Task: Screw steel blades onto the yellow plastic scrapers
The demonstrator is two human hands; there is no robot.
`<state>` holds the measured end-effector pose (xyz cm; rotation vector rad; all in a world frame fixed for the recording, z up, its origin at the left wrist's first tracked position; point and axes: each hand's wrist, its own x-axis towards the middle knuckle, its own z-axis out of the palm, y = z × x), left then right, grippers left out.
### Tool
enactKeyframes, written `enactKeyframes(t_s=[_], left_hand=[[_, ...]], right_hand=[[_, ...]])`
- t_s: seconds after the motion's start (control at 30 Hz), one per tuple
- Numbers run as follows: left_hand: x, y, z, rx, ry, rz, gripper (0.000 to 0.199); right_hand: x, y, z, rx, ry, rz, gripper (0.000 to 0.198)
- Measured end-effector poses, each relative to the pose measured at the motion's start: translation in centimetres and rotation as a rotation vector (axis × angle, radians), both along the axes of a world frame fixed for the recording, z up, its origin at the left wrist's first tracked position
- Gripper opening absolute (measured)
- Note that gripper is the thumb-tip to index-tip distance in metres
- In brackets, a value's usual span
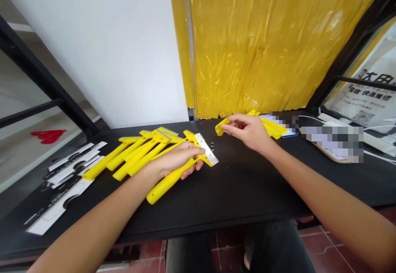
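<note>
Left hand [175, 156] gripping a yellow scraper [173, 181], right hand [252, 132] pinching a small yellow piece [220, 127], both above a black table [235, 198].
Taking the yellow scraper as the landmark, its silver blade [207, 148] points away to the right, with the left thumb by the blade and the fingers curled beneath; a few tiny screws [212, 144] (easy to miss) lie just beyond the blade. The right hand, fingertips closed on its piece, is to the scraper's right and farther back, with more yellow parts [274, 127] behind it. To the scraper's left, similar tools [139, 154] lie overlapping in a slanted row, and past them sit black-and-white cards [62, 203]. Behind it all hangs a yellow plastic curtain [247, 50].
</note>
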<state>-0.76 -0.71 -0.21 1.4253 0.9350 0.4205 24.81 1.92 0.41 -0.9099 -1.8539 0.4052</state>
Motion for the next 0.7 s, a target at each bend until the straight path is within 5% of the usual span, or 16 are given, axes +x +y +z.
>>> enactKeyframes(t_s=[0.13, 0.23, 0.4, 0.53, 0.7], left_hand=[[0.0, 0.0, -0.2, -0.054, -0.031, -0.028, 0.042], [-0.2, 0.1, 0.0, -0.042, -0.033, -0.005, 0.041], [-0.3, 0.1, 0.3, 0.06, -0.018, 0.0, 0.036], [-0.2, -0.1, 0.3, 0.133, 0.032, -0.029, 0.031], [-0.1, 0.0, 0.2, 0.144, 0.063, -0.015, 0.023]], right_hand=[[-2.4, -1.4, -1.9, 0.406, -0.111, 0.11, 0.015], [-2.6, -1.4, -2.8, 0.45, -0.21, 0.213, 0.026], [-2.6, -1.5, -2.5, 0.268, -0.212, 0.194, 0.025], [-3.6, -1.6, -2.7, -0.078, -0.015, 0.185, 0.014], [-4.0, -0.9, -3.2, -0.429, 0.165, 0.287, 0.041]])
